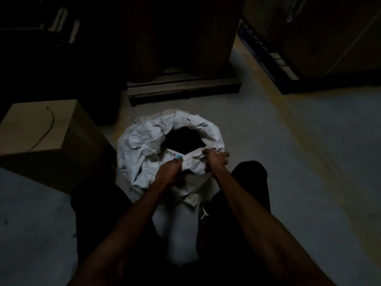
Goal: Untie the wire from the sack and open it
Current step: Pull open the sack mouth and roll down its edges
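A white woven sack stands on the floor between my knees, its mouth wide and its rim rolled outward around a dark hole. My left hand and my right hand both grip the near edge of the rim, close together. A white card printed "Viva" shows just inside the mouth by my left fingers. A thin dark wire lies curved on top of the cardboard box to the left, apart from the sack.
A cardboard box stands at the left, close to the sack. A wooden pallet with dark drums lies beyond the sack. Boxes on a dark pallet fill the upper right. Grey floor with a yellow line spreads to the right.
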Motion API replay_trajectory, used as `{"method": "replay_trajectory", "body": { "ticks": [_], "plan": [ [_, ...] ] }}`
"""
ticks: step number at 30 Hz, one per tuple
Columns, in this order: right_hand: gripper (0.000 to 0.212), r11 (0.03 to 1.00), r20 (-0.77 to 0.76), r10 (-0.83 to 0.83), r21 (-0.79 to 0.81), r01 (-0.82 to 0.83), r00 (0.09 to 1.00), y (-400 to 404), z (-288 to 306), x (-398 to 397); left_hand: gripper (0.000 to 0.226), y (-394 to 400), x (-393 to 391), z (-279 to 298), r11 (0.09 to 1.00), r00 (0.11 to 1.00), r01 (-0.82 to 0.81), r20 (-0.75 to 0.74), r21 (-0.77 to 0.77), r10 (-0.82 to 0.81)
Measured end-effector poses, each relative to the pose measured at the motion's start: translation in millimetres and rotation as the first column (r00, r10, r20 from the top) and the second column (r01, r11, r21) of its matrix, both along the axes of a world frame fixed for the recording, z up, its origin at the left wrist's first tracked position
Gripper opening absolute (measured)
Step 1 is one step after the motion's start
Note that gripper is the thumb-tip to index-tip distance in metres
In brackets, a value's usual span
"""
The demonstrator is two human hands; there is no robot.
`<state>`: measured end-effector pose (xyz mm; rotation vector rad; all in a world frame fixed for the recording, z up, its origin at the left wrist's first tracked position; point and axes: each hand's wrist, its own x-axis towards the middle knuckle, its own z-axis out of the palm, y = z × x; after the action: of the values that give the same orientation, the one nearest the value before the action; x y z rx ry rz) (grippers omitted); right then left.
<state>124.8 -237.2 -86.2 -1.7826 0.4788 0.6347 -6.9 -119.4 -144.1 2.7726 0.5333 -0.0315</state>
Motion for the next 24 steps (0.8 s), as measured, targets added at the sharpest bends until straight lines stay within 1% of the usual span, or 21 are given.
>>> {"method": "replay_trajectory", "body": {
  "ticks": [1,2,3,5,7,8,9,10,11,12,13,14,15,16,17,19,20,22,23,24],
  "plan": [
    [0.092,0.985,0.108,0.05,-0.169,-0.031,0.993,3.9,-3.2,-7.0,0.04,-0.7,-0.4,1.0,1.0,0.999,-0.003,0.034,-0.014,0.004],
    [0.098,0.953,0.238,0.137,-0.298,-0.062,0.962,5.3,-7.0,-14.8,0.033,0.0,-0.9,0.6,1.0,0.998,-0.001,0.064,-0.025,0.002],
    [0.1,0.912,0.355,0.253,-0.398,-0.099,0.9,3.8,-10.4,-22.1,0.028,1.9,-1.3,1.3,1.0,0.996,0.002,0.086,-0.014,-0.001],
    [0.101,0.839,0.5,0.461,-0.514,-0.177,0.733,-5.1,-17.8,-27.7,0.024,5.3,-5.8,5.2,0.996,0.995,0.049,0.087,0.08,-0.056],
    [0.101,0.759,0.557,0.632,-0.587,-0.284,0.539,-17.8,-25.7,-25.4,0.026,7.5,-12.5,8.2,0.972,0.987,0.119,0.087,0.202,-0.138],
    [0.101,0.689,0.552,0.722,-0.632,-0.355,0.417,-22.2,-27.7,-23.8,0.023,7.2,-15.9,9.2,0.958,0.979,0.144,0.103,0.25,-0.174],
    [0.102,0.574,0.504,0.818,-0.699,-0.426,0.275,-25.9,-29.2,-23.3,0.016,6.5,-18.6,8.8,0.944,0.971,0.161,0.127,0.287,-0.204],
    [0.102,0.422,0.416,0.901,-0.776,-0.468,0.123,-27.4,-30.9,-23.4,0.009,4.7,-20.9,7.3,0.931,0.959,0.18,0.154,0.319,-0.238],
    [0.1,0.264,0.308,0.951,-0.846,-0.463,-0.02,-27.2,-32.6,-23.2,0.007,3.0,-20.6,6.8,0.922,0.949,0.195,0.172,0.334,-0.263],
    [0.096,0.132,0.203,0.971,-0.895,-0.426,-0.125,-25.7,-33.5,-23.1,0.009,0.2,-18.7,6.4,0.914,0.939,0.232,0.169,0.332,-0.3],
    [0.09,0.043,0.119,0.976,-0.928,-0.371,-0.182,-23.0,-33.1,-23.6,0.013,-2.3,-16.0,6.2,0.902,0.927,0.267,0.163,0.34,-0.336],
    [0.084,-0.022,0.047,0.975,-0.952,-0.306,-0.216,-19.8,-31.6,-24.5,0.017,-3.4,-14.4,4.4,0.885,0.912,0.307,0.158,0.349,-0.379],
    [0.077,-0.044,0.019,0.97,-0.967,-0.25,-0.241,-16.3,-30.5,-25.1,0.021,-4.7,-16.7,8.0,0.875,0.902,0.331,0.153,0.352,-0.403],
    [0.072,-0.045,0.016,0.963,-0.974,-0.22,-0.268,-14.6,-28.7,-25.5,0.026,-4.3,-19.8,10.1,0.873,0.895,0.353,0.151,0.337,-0.421],
    [0.068,-0.033,0.03,0.955,-0.978,-0.206,-0.295,-14.6,-28.5,-25.3,0.034,-1.8,-23.1,11.4,0.88,0.891,0.38,0.142,0.286,-0.431],
    [0.059,0.013,0.075,0.941,-0.982,-0.187,-0.33,-16.9,-32.3,-24.8,0.056,5.1,-34.2,12.7,0.887,0.893,0.414,0.099,0.204,-0.439],
    [0.054,0.034,0.091,0.937,-0.985,-0.171,-0.338,-17.4,-35.8,-23.8,0.057,8.6,-40.6,11.9,0.879,0.887,0.431,0.083,0.205,-0.454],
    [0.05,0.027,0.086,0.938,-0.984,-0.178,-0.336,-15.9,-39.7,-22.9,0.05,18.0,-51.0,13.5,0.863,0.87,0.471,0.066,0.183,-0.489],
    [0.05,0.004,0.072,0.94,-0.98,-0.2,-0.333,-14.5,-40.9,-22.4,0.05,23.5,-56.3,13.1,0.859,0.861,0.492,0.065,0.139,-0.504],
    [0.05,-0.04,0.039,0.941,-0.973,-0.226,-0.335,-12.9,-41.8,-21.9,0.055,28.8,-61.8,12.5,0.861,0.858,0.502,0.077,0.078,-0.508]
  ]
}}
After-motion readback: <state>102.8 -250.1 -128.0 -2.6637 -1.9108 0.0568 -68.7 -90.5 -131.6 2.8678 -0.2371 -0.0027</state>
